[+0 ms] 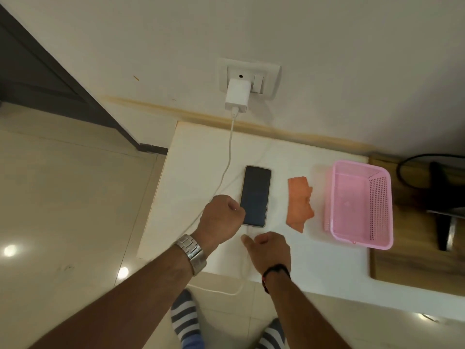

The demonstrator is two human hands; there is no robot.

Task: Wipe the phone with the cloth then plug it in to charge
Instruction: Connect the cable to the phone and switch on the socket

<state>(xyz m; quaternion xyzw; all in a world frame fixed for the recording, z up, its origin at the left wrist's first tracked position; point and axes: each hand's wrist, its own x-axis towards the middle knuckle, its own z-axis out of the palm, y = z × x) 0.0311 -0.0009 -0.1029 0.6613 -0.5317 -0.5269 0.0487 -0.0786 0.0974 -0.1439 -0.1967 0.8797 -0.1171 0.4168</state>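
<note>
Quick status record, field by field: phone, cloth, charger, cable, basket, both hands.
phone: flat on white table, screen up and dark
cloth: orange, crumpled, lying between phone and basket, not held
charger: white, plugged into wall socket
cable: runs from charger down left of phone, loops off the table edge toward phone's near end; connection hidden
basket: pink, right of cloth, looks empty
left hand: fisted at phone's lower left edge
right hand: by phone's near end, at the cable

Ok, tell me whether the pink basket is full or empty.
Empty: the pink basket shows only its bare floor; the cloth lies outside, beside it.
</note>
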